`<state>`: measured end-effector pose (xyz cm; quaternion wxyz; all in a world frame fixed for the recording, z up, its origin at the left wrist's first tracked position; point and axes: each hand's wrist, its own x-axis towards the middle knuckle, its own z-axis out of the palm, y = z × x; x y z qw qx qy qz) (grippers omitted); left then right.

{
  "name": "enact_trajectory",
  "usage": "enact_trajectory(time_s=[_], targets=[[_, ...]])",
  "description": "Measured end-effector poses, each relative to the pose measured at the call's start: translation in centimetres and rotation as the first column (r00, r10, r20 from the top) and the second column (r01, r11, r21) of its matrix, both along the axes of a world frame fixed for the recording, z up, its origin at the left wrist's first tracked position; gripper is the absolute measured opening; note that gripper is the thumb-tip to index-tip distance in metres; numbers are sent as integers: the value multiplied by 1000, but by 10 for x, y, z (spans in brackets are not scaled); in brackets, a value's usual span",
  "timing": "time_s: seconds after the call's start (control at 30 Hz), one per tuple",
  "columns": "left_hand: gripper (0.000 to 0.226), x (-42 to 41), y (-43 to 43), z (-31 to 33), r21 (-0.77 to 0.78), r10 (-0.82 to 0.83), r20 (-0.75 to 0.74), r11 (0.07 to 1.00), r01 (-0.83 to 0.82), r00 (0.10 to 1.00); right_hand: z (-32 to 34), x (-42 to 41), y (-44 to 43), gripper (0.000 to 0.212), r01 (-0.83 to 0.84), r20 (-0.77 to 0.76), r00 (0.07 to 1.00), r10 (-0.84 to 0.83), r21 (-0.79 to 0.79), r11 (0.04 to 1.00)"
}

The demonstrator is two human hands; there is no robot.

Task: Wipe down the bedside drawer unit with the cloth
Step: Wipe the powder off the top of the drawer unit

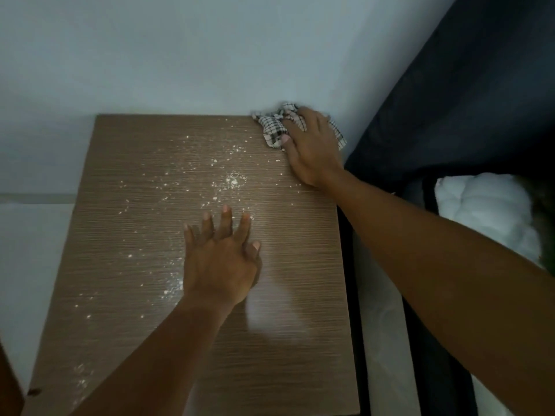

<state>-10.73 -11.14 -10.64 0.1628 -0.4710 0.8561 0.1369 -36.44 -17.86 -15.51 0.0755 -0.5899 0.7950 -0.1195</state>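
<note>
the right hand (pixel 312 145) presses the bunched checked cloth (pixel 274 127) into the far right corner of the drawer unit's top (pixel 300 295), likely to sweep white crumbs (pixel 234 180), while the left hand (pixel 222 259), fingers spread and empty, braces flat mid-surface.

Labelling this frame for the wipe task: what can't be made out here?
- Drawer unit: head view shows only its top; drawer fronts are out of sight below, near edge cut off by the frame.
- Cloth: partly under the right hand, so its full extent and the grip are unclear.
- Unit top beneath the left hand: covered.
- White powder: material indeterminable.
</note>
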Motion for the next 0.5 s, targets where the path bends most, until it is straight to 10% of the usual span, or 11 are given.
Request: enact_trajectory(time_s=[0.5], targets=[[60,15,8,8,103,88,-146,992,-73,985,16,95,203,49,-367,54,930,364,188,911]])
